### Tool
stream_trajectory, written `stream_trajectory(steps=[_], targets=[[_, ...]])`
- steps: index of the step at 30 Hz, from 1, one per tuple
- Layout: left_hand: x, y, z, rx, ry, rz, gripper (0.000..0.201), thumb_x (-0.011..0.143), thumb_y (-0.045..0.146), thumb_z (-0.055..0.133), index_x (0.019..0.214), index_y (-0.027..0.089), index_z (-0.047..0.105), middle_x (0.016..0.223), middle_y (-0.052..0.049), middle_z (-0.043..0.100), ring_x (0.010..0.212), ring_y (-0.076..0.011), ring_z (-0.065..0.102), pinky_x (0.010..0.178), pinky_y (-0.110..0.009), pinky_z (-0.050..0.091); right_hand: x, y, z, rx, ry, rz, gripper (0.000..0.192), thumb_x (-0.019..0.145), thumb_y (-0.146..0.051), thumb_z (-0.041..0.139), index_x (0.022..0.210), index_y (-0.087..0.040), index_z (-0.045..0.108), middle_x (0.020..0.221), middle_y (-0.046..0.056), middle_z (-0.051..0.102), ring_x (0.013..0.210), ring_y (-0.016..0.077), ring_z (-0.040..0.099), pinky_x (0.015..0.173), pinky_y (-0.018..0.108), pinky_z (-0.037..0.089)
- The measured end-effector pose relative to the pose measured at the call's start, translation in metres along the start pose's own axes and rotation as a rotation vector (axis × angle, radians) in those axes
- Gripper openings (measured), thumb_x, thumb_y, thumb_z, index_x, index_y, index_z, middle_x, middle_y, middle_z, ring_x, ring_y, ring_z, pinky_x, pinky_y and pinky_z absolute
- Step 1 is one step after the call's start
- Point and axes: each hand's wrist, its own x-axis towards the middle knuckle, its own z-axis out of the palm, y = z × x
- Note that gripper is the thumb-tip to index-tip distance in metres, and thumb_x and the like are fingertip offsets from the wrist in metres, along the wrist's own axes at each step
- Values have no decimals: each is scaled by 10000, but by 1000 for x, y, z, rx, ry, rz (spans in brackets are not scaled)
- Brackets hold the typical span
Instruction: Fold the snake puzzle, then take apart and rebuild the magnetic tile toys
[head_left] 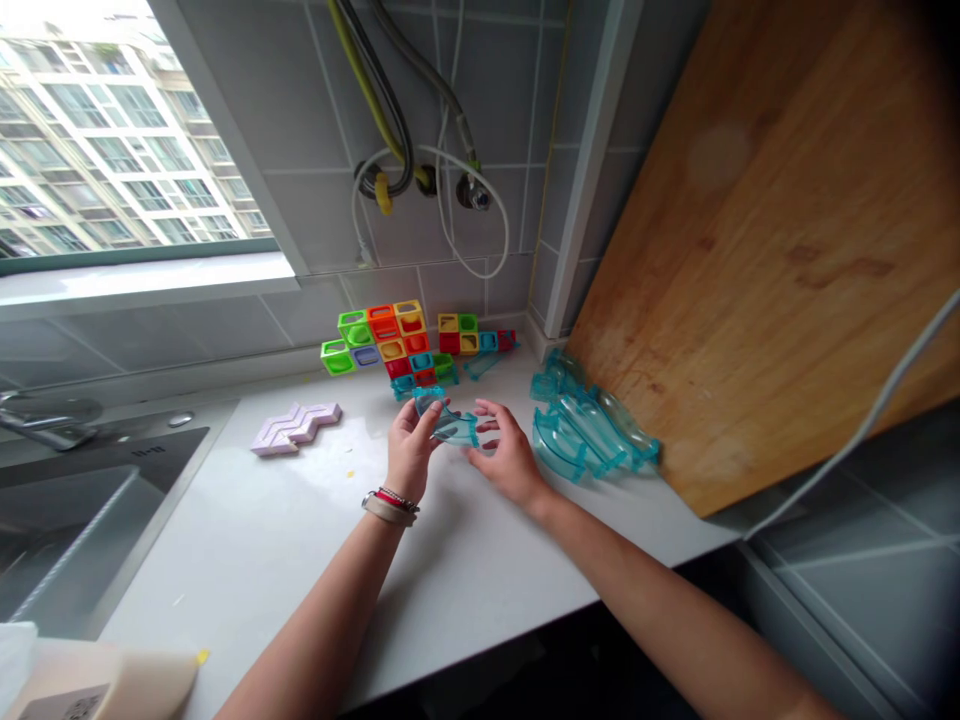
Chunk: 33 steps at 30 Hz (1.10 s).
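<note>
My left hand is closed on a curved, see-through blue marble-run track piece, its thumb pressed on the near side. At the piece's right end, my right hand is held with fingers and thumb apart; whether they touch that end I cannot tell. Just beyond the hands stands a build of colourful hollow cube blocks in green, orange, yellow, red and blue. A smaller row of cube blocks is to its right. More blue track pieces lie heaped right of my right hand.
A lilac zigzag piece rests on the white counter. On the left are a sink and a faucet. A large wooden board leans at the right. Hoses hang on the tiled wall.
</note>
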Motion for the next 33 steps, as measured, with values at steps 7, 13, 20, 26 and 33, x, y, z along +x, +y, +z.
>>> stream_trajectory(steps=[7, 13, 20, 26, 33], targets=[[13, -2, -17, 109, 136, 15, 452, 770, 484, 753, 1098, 184, 675, 1052, -83, 732, 798, -221, 757, 623, -281, 592, -3, -8, -2, -277, -344, 137, 314, 791, -434, 767, 670, -198, 599, 615, -34, 588, 608, 125, 529, 597, 245, 381], [15, -6, -18, 416, 107, -119, 509, 777, 540, 743, 1105, 152, 696, 841, -67, 725, 671, -210, 714, 522, -273, 564, -3, -41, -19, 191, -1202, 301, 432, 849, -614, 689, 838, -183, 674, 642, -35, 614, 543, 106, 592, 569, 212, 448], [17, 8, 13, 965, -336, -15, 590, 872, 620, 632, 1226, 154, 708, 1015, -117, 780, 888, -266, 725, 634, -296, 577, 1, -57, -31, 550, -1814, 394, 463, 821, -602, 741, 1095, -235, 682, 848, 10, 723, 686, 155, 726, 619, 227, 577], [18, 24, 50, 1304, -691, 210, 448, 966, 494, 564, 1319, 247, 688, 1212, -91, 753, 971, -270, 737, 875, -380, 573, -5, -55, -24, 522, -1875, 415, 461, 764, -551, 820, 1098, -271, 669, 882, 3, 736, 767, 183, 755, 698, 278, 619], [8, 23, 83, 1410, -1123, 439, 226, 985, 285, 593, 1104, 277, 785, 1168, -51, 774, 1089, -242, 699, 960, -364, 552, -8, -55, -23, 528, -1880, 401, 459, 774, -544, 821, 1123, -304, 643, 903, -15, 736, 814, 170, 751, 739, 267, 615]])
